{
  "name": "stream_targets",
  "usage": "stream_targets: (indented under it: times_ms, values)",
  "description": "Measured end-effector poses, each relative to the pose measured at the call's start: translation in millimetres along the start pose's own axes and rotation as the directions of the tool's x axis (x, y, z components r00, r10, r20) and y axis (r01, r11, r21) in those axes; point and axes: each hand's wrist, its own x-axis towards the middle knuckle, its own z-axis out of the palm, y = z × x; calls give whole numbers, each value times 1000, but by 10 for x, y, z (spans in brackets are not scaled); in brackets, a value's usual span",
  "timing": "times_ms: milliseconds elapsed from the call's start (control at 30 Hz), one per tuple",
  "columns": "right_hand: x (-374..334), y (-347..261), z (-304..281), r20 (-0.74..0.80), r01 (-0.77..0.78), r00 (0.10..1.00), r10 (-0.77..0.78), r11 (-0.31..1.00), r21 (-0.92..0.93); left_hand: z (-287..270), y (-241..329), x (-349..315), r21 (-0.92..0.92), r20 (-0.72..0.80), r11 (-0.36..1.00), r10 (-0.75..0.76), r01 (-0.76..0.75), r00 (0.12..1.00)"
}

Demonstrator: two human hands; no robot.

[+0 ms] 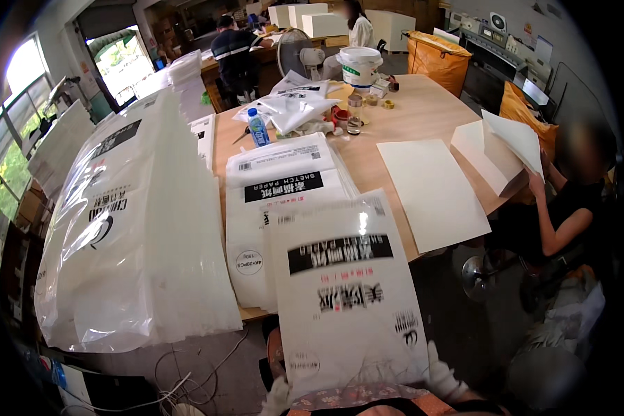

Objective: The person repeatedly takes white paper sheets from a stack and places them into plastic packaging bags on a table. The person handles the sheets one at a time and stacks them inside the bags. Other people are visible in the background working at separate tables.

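A bagged pack of white paper (pixel 350 333), clear plastic with a black printed band, stands tilted in front of me. My left hand (pixel 278 395), in a white glove, grips its lower left edge. At the lower right edge my right hand (pixel 439 373), gloved too, holds the same pack; the fingers of both hands are partly hidden. The pack's far end overlaps a stack of similar paper packs (pixel 253 215) on the table. Farther left lies a tall pile of large printed plastic bags (pixel 118 263).
The wooden table (pixel 423 104) carries a sheet stack (pixel 430 194), a blue-capped bottle (pixel 258 128), a glass (pixel 354 114), tape rolls and a white bucket (pixel 360 66). At right a seated co-worker handles a large sheet (pixel 513 139). Cables (pixel 180 388) lie on the floor.
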Motion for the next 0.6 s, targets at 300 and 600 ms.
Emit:
stream_targets:
  times_ms: [300, 600]
  values:
    - [-67, 193, -260, 77, -196, 976, 204, 975, -103, 39, 1153, 23, -570, -304, 812, -354, 129, 884]
    - [422, 198, 254, 358, -341, 924, 136, -133, 930, 166, 3457, 937, 253, 115, 592, 767, -765, 631]
